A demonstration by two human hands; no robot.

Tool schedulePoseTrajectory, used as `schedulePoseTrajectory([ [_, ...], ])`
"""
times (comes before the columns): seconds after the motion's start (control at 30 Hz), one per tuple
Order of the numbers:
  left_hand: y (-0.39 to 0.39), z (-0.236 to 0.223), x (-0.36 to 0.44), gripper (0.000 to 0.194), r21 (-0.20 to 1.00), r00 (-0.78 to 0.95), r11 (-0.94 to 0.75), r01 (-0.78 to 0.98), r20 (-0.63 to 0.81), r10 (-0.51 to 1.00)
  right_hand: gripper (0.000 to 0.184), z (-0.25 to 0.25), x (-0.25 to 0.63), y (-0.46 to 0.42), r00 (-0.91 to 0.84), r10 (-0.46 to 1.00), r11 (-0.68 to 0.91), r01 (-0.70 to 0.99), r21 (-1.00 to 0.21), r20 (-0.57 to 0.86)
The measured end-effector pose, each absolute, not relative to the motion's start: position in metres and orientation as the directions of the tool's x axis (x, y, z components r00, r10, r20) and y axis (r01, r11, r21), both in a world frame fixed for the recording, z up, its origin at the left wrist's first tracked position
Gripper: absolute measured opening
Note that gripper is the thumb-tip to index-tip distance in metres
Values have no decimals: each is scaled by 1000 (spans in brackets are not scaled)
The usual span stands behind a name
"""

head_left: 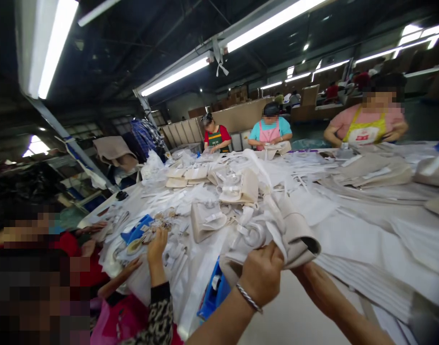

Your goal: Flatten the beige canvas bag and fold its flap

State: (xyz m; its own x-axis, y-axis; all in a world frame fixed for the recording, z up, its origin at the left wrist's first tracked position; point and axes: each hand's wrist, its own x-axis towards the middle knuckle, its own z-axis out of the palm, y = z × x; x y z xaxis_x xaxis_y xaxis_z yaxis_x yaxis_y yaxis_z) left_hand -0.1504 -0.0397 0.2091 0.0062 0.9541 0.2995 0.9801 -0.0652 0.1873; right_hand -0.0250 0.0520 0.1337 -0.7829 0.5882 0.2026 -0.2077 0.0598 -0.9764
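My left hand (261,272), with a silver bracelet on its wrist, is closed round the near end of a beige fabric piece (294,230) with white straps. The piece is folded over and lifted off the table. My right forearm (334,302) reaches up from the lower right under the fabric. The right hand itself is hidden behind the fold. White tape loops (253,235) hang from the piece just left of my hands.
A long white table (349,230) is covered with beige fabric pieces, white strips and stacks. A blue tray (212,292) sits at its near edge. Co-workers sit at the left, one hand (156,247) reaching in; three people work at the far side.
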Motion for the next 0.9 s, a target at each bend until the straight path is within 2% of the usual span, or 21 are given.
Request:
schedulePoseTrajectory([
  [0.07, -35, 209, -171, 35, 85, 2, -30, 996, 316, 949, 61, 137, -61, 55, -798, 562, -111, -332, -937, 216],
  [0.13, -28, 207, -194, 37, 40, -26, 14, 999, 331, 943, 71, 141, -98, 60, -815, 543, -244, -385, -890, 203],
  [0.23, -7, 200, -233, 38, 49, -153, 145, 988, 371, 916, 73, 145, -158, 75, -833, 527, -390, -414, -822, 170],
  [0.3, 13, 192, -263, 37, 81, -262, 251, 965, 404, 876, 72, 146, -201, 91, -830, 537, -428, -422, -799, 151],
  [0.5, 87, 159, -367, 34, 162, -440, 417, 895, 481, 758, 81, 148, -321, 146, -870, 481, -367, -309, -878, 105],
  [0.63, 131, 116, -424, 30, 199, -514, 480, 854, 455, 727, 73, 133, -356, 175, -915, 404, -333, -157, -930, 9],
  [0.8, 180, 58, -437, 31, 33, -527, 563, 826, 398, 751, 46, 65, -302, 177, -891, 447, -337, -86, -938, -79],
  [0.83, 187, 52, -434, 32, 29, -534, 572, 820, 396, 747, 45, 53, -278, 171, -895, 438, -287, -45, -957, -89],
  [0.9, 196, 49, -431, 33, 61, -555, 581, 812, 387, 736, 41, 39, -220, 152, -903, 417, -76, 78, -994, -102],
])
